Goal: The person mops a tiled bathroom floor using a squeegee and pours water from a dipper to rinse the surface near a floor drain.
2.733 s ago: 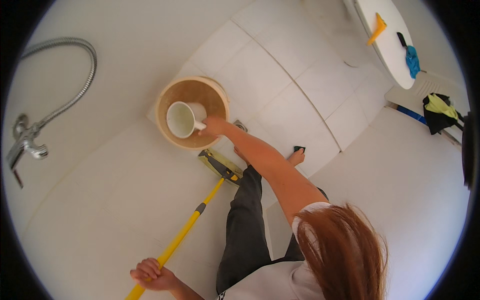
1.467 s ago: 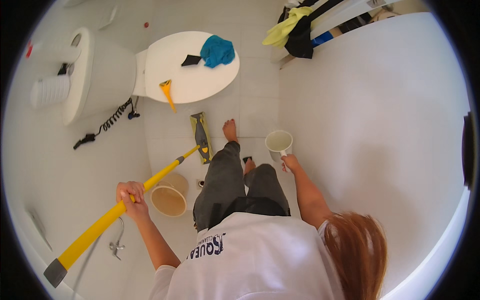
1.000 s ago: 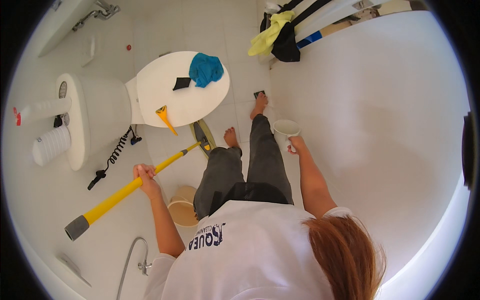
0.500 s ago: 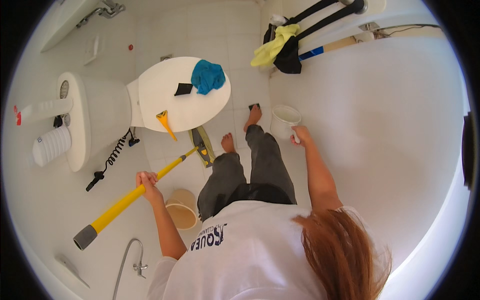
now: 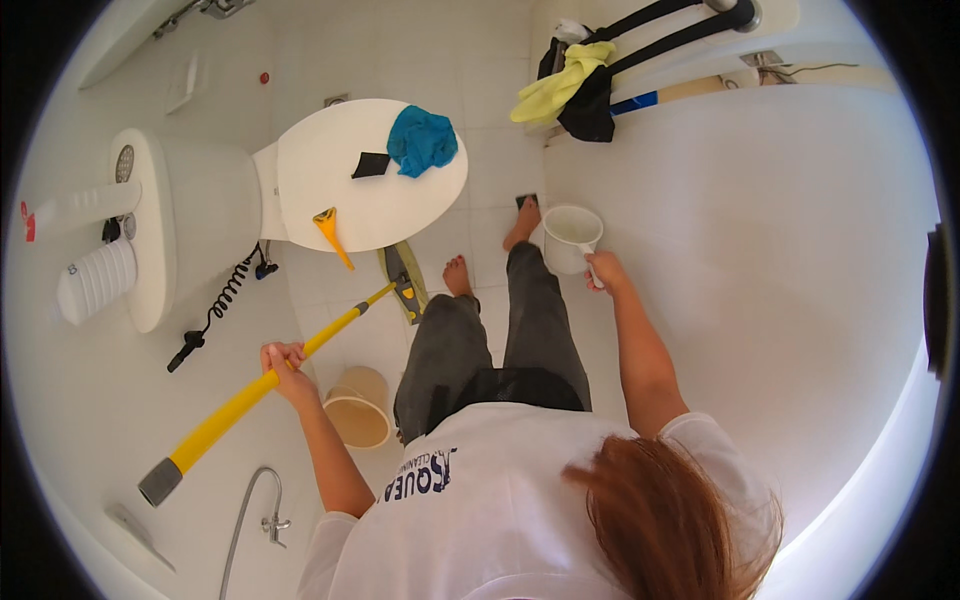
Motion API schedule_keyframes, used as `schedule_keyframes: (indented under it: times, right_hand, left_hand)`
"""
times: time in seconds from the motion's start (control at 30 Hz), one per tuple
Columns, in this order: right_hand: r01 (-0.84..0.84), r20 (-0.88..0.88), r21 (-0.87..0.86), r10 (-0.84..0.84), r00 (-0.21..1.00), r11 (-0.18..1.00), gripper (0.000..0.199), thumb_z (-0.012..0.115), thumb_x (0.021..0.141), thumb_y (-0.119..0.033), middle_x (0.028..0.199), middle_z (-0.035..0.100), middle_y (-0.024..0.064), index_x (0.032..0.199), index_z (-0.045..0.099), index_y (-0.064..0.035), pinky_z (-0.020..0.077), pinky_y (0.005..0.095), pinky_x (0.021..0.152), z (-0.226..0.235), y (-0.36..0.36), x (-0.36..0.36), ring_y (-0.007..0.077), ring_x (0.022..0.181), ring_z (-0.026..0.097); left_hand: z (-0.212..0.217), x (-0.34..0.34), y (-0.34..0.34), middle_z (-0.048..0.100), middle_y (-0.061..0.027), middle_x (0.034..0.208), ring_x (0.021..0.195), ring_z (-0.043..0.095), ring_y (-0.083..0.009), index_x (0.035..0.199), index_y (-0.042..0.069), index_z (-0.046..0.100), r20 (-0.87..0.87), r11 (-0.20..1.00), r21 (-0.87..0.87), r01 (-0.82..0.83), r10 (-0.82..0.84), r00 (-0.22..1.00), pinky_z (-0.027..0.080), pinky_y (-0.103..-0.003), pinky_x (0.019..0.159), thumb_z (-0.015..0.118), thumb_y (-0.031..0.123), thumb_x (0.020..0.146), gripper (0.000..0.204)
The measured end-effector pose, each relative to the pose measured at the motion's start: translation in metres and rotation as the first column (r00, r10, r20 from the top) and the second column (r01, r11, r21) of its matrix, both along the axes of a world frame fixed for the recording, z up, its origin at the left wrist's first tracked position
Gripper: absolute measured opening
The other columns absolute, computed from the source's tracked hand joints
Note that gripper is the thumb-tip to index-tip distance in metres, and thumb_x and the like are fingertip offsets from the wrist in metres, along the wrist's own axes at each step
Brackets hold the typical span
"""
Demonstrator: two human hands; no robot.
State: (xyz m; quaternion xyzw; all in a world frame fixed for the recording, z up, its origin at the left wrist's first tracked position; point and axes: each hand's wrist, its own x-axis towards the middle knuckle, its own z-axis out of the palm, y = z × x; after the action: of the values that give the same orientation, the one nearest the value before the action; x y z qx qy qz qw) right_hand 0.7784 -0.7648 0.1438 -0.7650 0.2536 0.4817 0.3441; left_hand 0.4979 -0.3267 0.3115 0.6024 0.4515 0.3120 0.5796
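My left hand point(image 5: 286, 372) is closed around the yellow pole of a flat mop point(image 5: 228, 420). The mop's flat green-grey head point(image 5: 404, 286) lies on the tiled floor beside the toilet, in front of my left foot. My right hand point(image 5: 604, 271) grips the handle of a white water dipper point(image 5: 573, 250), held to the right of my right foot. The dipper's round mouth faces up, and its inside looks pale; whether it holds water I cannot tell. Near my left forearm stands a beige bucket point(image 5: 357, 410).
The closed toilet lid point(image 5: 320, 130) bears a blue cloth point(image 5: 421, 142), a black pad point(image 5: 371, 165) and a yellow scraper point(image 5: 332, 236). Two bottles point(image 5: 98, 282) stand on the cistern. A yellow-green cloth point(image 5: 562, 85) hangs from black bars at the far right. A shower hose point(image 5: 245, 510) curves at lower left.
My right foot has shifted slightly forward and right. The dipper's mouth shows rounder and turned more upward in my right hand. Both hands keep their grips, and the mop head stays put.
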Motion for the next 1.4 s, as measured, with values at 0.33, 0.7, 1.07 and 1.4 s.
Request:
schedule_keyframes:
  times: [0.33,0.7,1.07,1.4]
  right_hand:
    - [-0.297,-0.081,-0.224,0.286,0.955,0.928,0.026,0.045,0.079,-0.021,0.069,0.055,0.0163,0.083,0.054,0.0030,0.0438,0.0346,0.039,0.004,0.019,-0.009,0.0246,0.048,0.053]
    - [-0.570,-0.521,-0.258,0.384,0.763,0.780,0.022,0.040,0.079,-0.016,0.075,0.055,0.0138,0.087,0.055,-0.0013,0.0439,0.0312,0.042,-0.030,0.014,-0.013,0.0197,0.053,0.052]
    - [-0.671,-0.550,-0.131,0.510,0.662,0.730,0.015,0.049,0.075,-0.017,0.066,0.052,0.0086,0.074,0.055,-0.0030,0.0410,0.0275,0.041,-0.007,0.011,0.008,0.0157,0.052,0.050]
    - [-0.331,-0.271,-0.155,0.282,0.920,0.931,0.034,0.039,0.087,-0.033,0.065,0.052,0.0129,0.098,0.047,-0.0015,0.0415,0.0328,0.039,0.058,-0.021,-0.057,0.0203,0.046,0.052]
  left_hand:
    - [0.000,-0.002,0.019,0.032,-0.0008,0.056,0.054,0.036,-0.0132,0.065,0.008,0.036,-0.020,0.999,0.014,-0.032,0.032,0.999,0.041,-0.034,0.069,0.041,0.027,0.088,0.030]
    - [-0.006,-0.030,0.034,0.032,-0.0012,0.056,0.056,0.036,-0.0147,0.067,0.008,0.038,-0.034,0.997,-0.023,-0.076,0.075,0.997,0.040,-0.037,0.074,0.041,0.031,0.086,0.031]
    - [-0.006,-0.023,0.031,0.034,-0.0018,0.056,0.056,0.037,-0.0148,0.068,0.007,0.040,-0.028,0.999,-0.018,-0.044,0.044,0.999,0.042,-0.037,0.073,0.041,0.029,0.086,0.029]
    - [0.006,-0.058,0.007,0.038,-0.0022,0.059,0.059,0.042,-0.0141,0.069,0.006,0.040,-0.099,0.998,0.044,0.036,-0.031,0.995,0.044,-0.040,0.077,0.043,0.027,0.087,0.028]
